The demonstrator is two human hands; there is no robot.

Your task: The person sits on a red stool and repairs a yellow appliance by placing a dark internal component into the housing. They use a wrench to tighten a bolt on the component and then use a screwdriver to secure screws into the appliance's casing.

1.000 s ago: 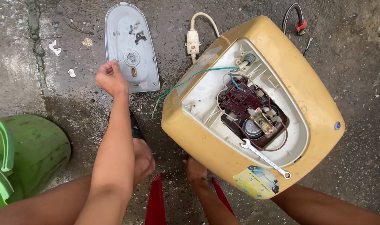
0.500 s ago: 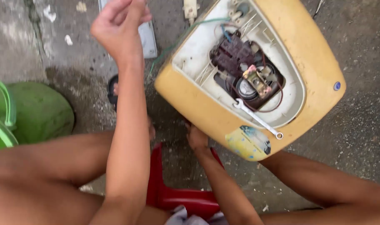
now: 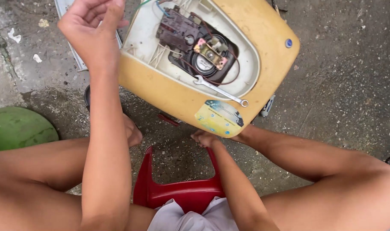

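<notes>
Roughly centred on the concrete floor (image 3: pixel 340 85), a yellow appliance housing (image 3: pixel 263 47) lies tilted with its open side up, so the white inner tray (image 3: pixel 143 34) and its works face the person. Right hand (image 3: pixel 205 139) is closed in a fist at the housing's near lower edge, apparently bracing it; what it grips, if anything, cannot be told. Left hand (image 3: pixel 90 28) is raised above the housing's left side, fingers curled loosely inward, nothing visible in it. Red plastic stool (image 3: pixel 178 192) sits between the knees. Green tub (image 3: pixel 19 128) at far left, well apart. Dark motor unit (image 3: pixel 199 51) with reddish wires sits in the tray's hollow. Silver spanner (image 3: pixel 220 90) rests on the tray's rim, just beside the motor, parked within reach.
</notes>
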